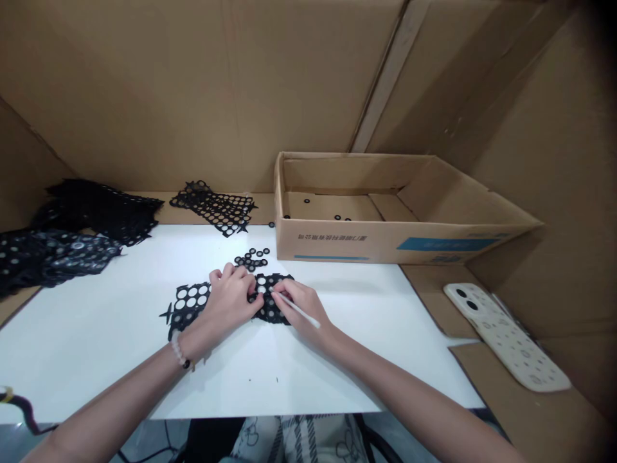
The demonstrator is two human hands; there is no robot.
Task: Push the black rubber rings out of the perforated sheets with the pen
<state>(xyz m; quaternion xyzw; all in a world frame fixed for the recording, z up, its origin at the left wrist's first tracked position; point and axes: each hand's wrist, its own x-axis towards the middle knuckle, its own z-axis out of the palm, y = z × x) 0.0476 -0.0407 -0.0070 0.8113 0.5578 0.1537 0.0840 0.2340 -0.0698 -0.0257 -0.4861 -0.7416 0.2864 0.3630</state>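
Observation:
A black perforated rubber sheet (pixel 191 297) lies flat on the white table, some of its round holes open and others filled by black rings. My left hand (pixel 231 292) rests across the middle of it with curled fingers, thumb and forefinger closed on the sheet. In my right hand (pixel 303 305) is a thin white pen-like stick (pixel 303 314), pinched between thumb and fingers. Its tip points at the sheet's right part, close to my left thumb. Just beyond my hands sits a small pile of loose black rings (pixel 250 260). My left palm hides the sheet's centre.
An open cardboard box (pixel 337 241) with several rings inside stands at the back right. Behind the ring pile lies another stack of perforated sheets (pixel 216 206). A heap of black sheets (pixel 96 209) and a dark bag (pixel 58 257) fill the left. A phone (pixel 506 337) rests at right.

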